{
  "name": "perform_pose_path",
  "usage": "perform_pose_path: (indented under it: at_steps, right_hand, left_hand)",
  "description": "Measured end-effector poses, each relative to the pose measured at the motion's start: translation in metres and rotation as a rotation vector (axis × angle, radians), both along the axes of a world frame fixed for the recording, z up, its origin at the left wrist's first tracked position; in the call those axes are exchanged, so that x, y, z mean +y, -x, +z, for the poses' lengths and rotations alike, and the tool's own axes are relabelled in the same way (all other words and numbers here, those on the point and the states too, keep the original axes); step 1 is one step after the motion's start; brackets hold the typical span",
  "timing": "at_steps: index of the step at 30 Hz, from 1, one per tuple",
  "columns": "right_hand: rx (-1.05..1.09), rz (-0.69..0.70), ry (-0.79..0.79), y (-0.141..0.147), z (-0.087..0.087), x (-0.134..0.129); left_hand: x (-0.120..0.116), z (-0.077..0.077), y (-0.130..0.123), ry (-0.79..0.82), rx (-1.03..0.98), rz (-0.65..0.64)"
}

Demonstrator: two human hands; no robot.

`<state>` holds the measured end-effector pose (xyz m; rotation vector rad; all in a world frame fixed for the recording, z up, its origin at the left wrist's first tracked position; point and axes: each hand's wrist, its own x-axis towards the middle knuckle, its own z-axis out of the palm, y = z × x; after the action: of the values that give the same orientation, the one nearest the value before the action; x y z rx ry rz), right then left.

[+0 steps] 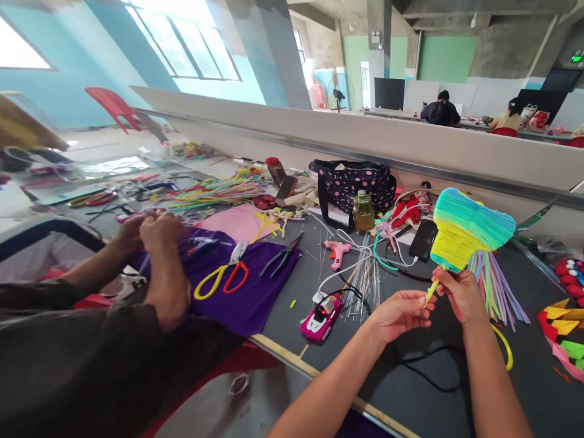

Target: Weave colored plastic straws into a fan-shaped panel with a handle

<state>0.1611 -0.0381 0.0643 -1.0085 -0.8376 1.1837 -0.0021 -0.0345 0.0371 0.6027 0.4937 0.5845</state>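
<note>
A fan-shaped craft piece (469, 225), fuzzy and striped in blue, turquoise and yellow like pipe cleaners, stands upright above the table on a thin yellow stem (431, 291). My right hand (463, 295) grips the stem just under the fan's base. Lower down, my left hand (406, 313) pinches the stem's bottom end between thumb and fingers. Behind my right wrist lies a bundle of pastel pipe cleaners (495, 283). A yellow loop (504, 347) shows beside my right forearm.
A co-worker's hands (157, 234) work at the left above purple cloth (255, 298). Scissors (223, 274), pliers (281, 255), a pink glue gun (336, 252), a magenta power strip (322, 316), thin wires (367, 280), a phone (424, 238) and a bottle (363, 211) lie about.
</note>
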Motion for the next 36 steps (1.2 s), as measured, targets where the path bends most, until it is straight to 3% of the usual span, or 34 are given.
perform_pose_path:
  at_steps: [4,11,20,25,27,33,36]
  right_hand:
    - [0.024,0.021,-0.010,0.000,0.004,0.002]
    - [0.054,-0.012,0.006,0.001,-0.002,0.006]
    - [0.045,-0.142,0.052,0.008,-0.009,0.014]
    - [-0.053,-0.216,0.013,0.011,-0.016,0.018]
    - [-0.066,-0.221,0.002,0.011,-0.017,0.018]
    - [0.006,-0.140,0.037,0.009,-0.013,0.017]
    - [0.034,-0.080,0.059,0.012,-0.011,0.016]
  left_hand:
    - [0.000,0.002,-0.004,0.073,-0.096,0.026]
    - [0.003,0.008,-0.007,-0.028,-0.040,0.178]
    - [0.003,0.013,-0.008,-0.303,0.199,0.435]
    - [0.005,0.013,-0.010,-0.620,0.395,0.617]
    - [0.007,0.011,-0.009,-0.611,0.374,0.586]
    - [0.012,0.002,-0.001,-0.134,0.050,0.190]
    - [0.011,0.000,0.001,-0.057,0.014,0.123]
